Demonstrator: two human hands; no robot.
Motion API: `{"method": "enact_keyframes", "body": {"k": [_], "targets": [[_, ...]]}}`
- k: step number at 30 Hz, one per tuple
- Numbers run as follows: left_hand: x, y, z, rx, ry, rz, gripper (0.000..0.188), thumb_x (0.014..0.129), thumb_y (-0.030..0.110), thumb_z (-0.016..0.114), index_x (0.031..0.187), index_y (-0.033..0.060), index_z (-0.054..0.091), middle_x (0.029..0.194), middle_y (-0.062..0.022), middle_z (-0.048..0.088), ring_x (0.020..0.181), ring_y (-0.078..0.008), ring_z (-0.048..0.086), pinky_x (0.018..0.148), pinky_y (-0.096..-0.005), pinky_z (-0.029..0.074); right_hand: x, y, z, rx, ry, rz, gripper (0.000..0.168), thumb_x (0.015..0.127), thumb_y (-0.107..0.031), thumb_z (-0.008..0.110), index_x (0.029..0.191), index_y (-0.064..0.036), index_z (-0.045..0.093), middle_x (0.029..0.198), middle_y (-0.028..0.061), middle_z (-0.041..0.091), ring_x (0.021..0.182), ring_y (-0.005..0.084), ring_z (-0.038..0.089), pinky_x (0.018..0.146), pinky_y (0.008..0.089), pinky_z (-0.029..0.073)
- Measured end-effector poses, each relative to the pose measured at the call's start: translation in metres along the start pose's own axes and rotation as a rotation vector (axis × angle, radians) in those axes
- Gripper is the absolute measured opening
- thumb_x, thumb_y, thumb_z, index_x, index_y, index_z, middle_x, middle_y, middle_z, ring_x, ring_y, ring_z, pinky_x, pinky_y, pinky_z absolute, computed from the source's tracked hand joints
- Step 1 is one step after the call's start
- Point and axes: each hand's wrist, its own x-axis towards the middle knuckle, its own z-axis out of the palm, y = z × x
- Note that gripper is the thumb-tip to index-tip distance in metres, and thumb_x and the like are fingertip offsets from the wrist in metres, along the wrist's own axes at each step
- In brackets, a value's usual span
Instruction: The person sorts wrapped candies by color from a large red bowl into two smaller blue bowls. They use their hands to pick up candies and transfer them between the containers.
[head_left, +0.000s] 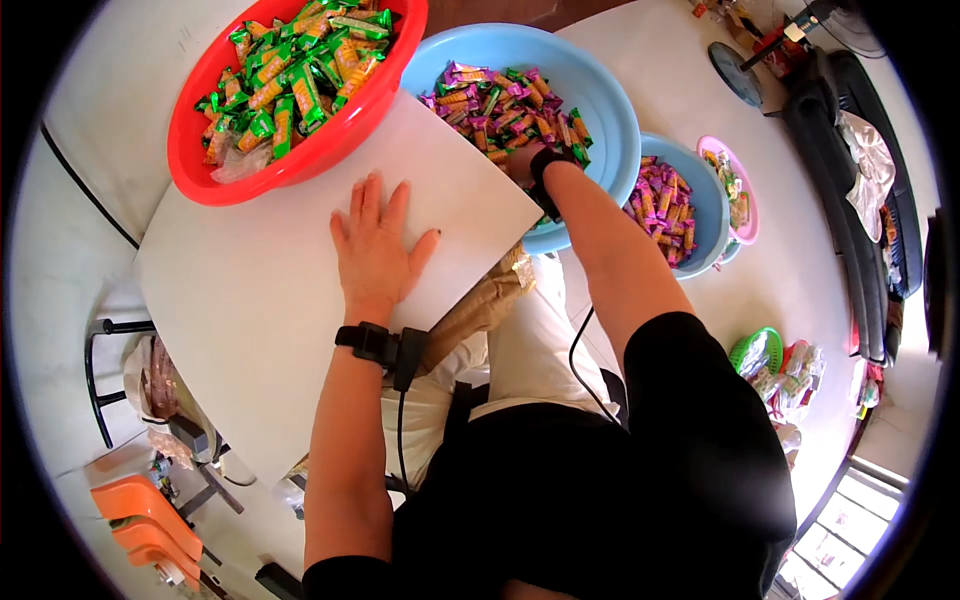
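Note:
My left hand (375, 244) lies palm down on the white tabletop (247, 300), fingers apart, with nothing in it. My right hand (527, 161) reaches into the large light-blue plastic basin (600, 97), among small wrapped snacks (502, 105) in purple and green packets; its fingers are hidden, so what it holds cannot be made out. A red plastic basin (300, 176) of green-wrapped snacks (304, 90) sits on the table beyond my left hand. Both wrists wear black bands, and a cable hangs from the left one.
A smaller blue basin (709, 251) holds purple-wrapped snacks, beside a pink basin (750, 225). Brown cloth or packaging (480, 304) lies by the table edge over my lap. Stacked orange chairs (154, 510) are at lower left, a black sofa (814, 165) at far right.

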Motion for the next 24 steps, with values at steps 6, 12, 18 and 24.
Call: {"method": "enact_keyframes", "body": {"k": [6, 12, 18, 24], "targets": [[0.003, 0.008, -0.005, -0.038, -0.026, -0.012, 0.065, 0.080, 0.045, 0.060, 0.135, 0.0154, 0.042, 0.148, -0.0091, 0.025, 0.138, -0.0250, 0.020, 0.108, -0.0530, 0.016, -0.090, 0.043, -0.028, 1.251, 0.139, -0.205, 0.022, 0.088, -0.023, 0.060, 0.093, -0.002, 0.059, 0.068, 0.0009, 0.057, 0.057, 0.0062, 0.049, 0.043, 0.0218, 0.038], [0.001, 0.002, 0.004, -0.098, 0.029, 0.007, 0.066, 0.079, 0.048, 0.058, 0.134, 0.0147, 0.044, 0.147, -0.0137, 0.027, 0.137, -0.0295, 0.021, 0.107, -0.0567, 0.016, -0.163, 0.022, -0.098, 1.210, 0.549, -0.441, 0.027, 0.093, -0.026, 0.054, 0.108, -0.004, 0.058, 0.082, 0.0014, 0.063, 0.055, 0.0044, 0.040, 0.053, 0.0180, 0.037], [-0.002, -0.007, -0.002, -0.109, 0.063, -0.002, 0.066, 0.078, 0.051, 0.058, 0.132, 0.0150, 0.046, 0.145, -0.0135, 0.031, 0.135, -0.0272, 0.025, 0.104, -0.0574, 0.020, -0.186, -0.086, -0.197, 1.166, 0.705, -0.783, 0.036, 0.093, -0.022, 0.054, 0.121, 0.000, 0.051, 0.092, 0.0052, 0.063, 0.066, 0.0066, 0.047, 0.060, 0.0197, 0.043], [0.002, -0.001, 0.007, -0.110, 0.116, 0.023, 0.064, 0.078, 0.049, 0.059, 0.131, 0.0155, 0.047, 0.145, -0.0124, 0.031, 0.135, -0.0260, 0.025, 0.104, -0.0573, 0.021, -0.182, -0.141, -0.206, 1.181, 0.840, -0.918, 0.032, 0.091, -0.022, 0.058, 0.114, 0.000, 0.055, 0.096, 0.0056, 0.063, 0.086, 0.0113, 0.062, 0.071, 0.0222, 0.049]]}}
